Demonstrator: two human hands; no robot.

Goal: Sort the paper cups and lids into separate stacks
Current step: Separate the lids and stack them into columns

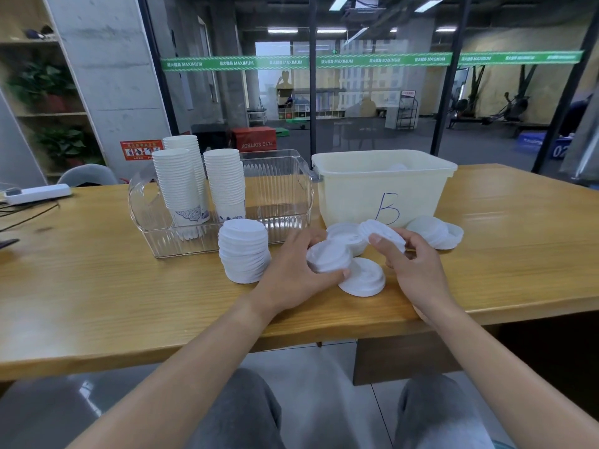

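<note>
Three tall stacks of white paper cups (pixel 181 183) stand in a clear plastic bin (pixel 278 202). In front of it, a stack of white lids (pixel 243 254) rests on the wooden table. My left hand (pixel 291 270) grips a small stack of lids (pixel 329 256) just right of that pile. My right hand (pixel 411 260) holds another lid (pixel 382 234), tilted, between thumb and fingers. One loose lid (pixel 364 278) lies flat between my hands, another lid (pixel 345 233) sits behind them, and a small heap of lids (pixel 434 233) lies to the right.
A cream tub (pixel 356 189) marked "B" stands behind the loose lids, with something white inside. A power strip (pixel 39 192) and cables lie at the table's far left. The near table edge (pixel 291 335) runs just under my wrists. A glass wall rises behind the table.
</note>
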